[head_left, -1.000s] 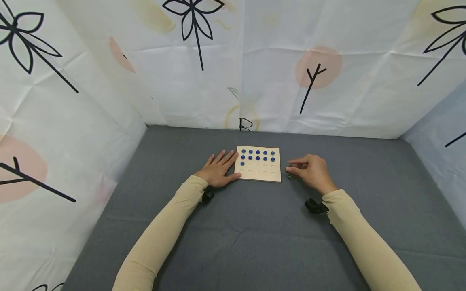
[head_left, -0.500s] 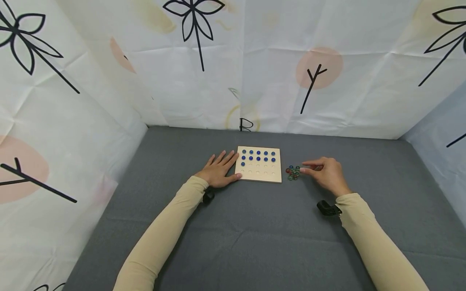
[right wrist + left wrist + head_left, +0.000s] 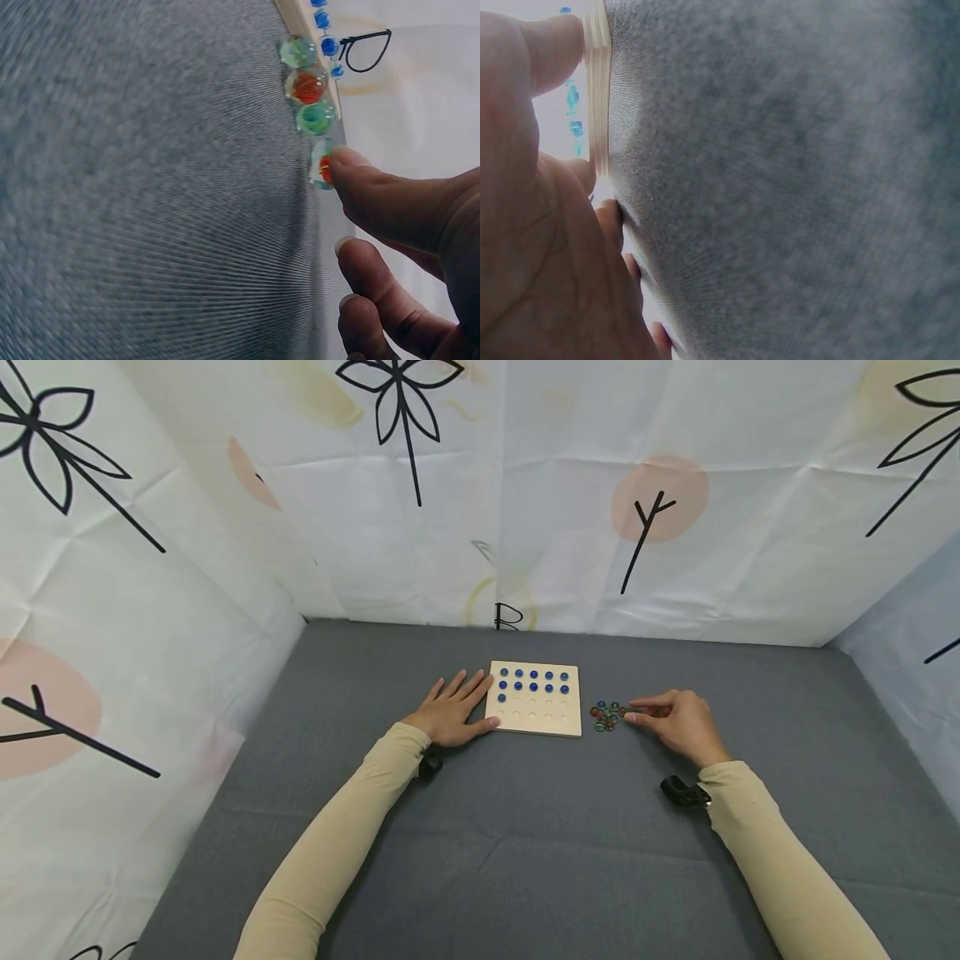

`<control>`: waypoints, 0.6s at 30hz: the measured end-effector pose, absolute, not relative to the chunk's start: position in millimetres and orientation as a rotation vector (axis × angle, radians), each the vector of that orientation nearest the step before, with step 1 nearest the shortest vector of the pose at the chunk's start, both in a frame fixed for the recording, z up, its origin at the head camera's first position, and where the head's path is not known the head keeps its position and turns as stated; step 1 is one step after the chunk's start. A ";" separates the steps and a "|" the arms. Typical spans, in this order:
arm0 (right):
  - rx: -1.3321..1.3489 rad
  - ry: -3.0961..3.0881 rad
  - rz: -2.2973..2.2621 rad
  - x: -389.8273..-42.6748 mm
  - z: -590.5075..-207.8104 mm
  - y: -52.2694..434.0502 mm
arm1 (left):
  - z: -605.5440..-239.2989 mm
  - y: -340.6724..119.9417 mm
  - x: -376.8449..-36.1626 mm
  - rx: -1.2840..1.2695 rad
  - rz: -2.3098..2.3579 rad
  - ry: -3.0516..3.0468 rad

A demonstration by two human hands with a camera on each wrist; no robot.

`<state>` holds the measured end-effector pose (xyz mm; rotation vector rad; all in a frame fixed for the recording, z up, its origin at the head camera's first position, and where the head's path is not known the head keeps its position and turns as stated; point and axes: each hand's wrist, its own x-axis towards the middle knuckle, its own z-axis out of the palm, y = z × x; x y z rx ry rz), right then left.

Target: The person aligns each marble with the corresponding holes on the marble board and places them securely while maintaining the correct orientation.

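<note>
Both hands rest low on the grey cloth (image 3: 525, 827), one on each side of the wooden board (image 3: 534, 710); the left hand (image 3: 450, 710) lies flat with fingers straight and spread, its thumb pressed against the board's left edge, holding nothing; the right hand (image 3: 678, 720) sits well to the board's right with its fingers loosely curled and its forefinger stretched toward the little heap of glass beads (image 3: 606, 715), the fingertip (image 3: 352, 169) touching the nearest red-and-clear bead (image 3: 322, 163) without pinching it, as far as the wrist view shows; the heap lies just beside the board's right edge, between board and right hand, so it is the right hand's by a long way; the board's far two rows and one hole of the third carry blue beads (image 3: 533, 681), and the empty holes lie in the near rows, leftward of the heap.
</note>
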<state>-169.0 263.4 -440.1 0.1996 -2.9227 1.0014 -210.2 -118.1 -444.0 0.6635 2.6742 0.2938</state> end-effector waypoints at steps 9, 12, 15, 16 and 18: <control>0.217 -2.957 1.019 -173.4 -443.9 261.4 | -448.5 -118.9 -212.0 0.660 0.297 2.674; 0.228 -2.968 1.018 -175.2 -444.7 261.2 | -453.1 -119.5 -214.5 0.648 0.297 2.673; 0.231 -2.979 1.028 -176.2 -445.1 261.0 | -456.6 -120.2 -216.6 0.637 0.302 2.665; 0.230 -2.981 1.033 -176.5 -445.1 260.9 | -457.1 -120.4 -217.2 0.635 0.307 2.661; 0.232 -2.983 1.041 -176.7 -445.1 260.6 | -457.8 -120.4 -217.8 0.629 0.312 2.657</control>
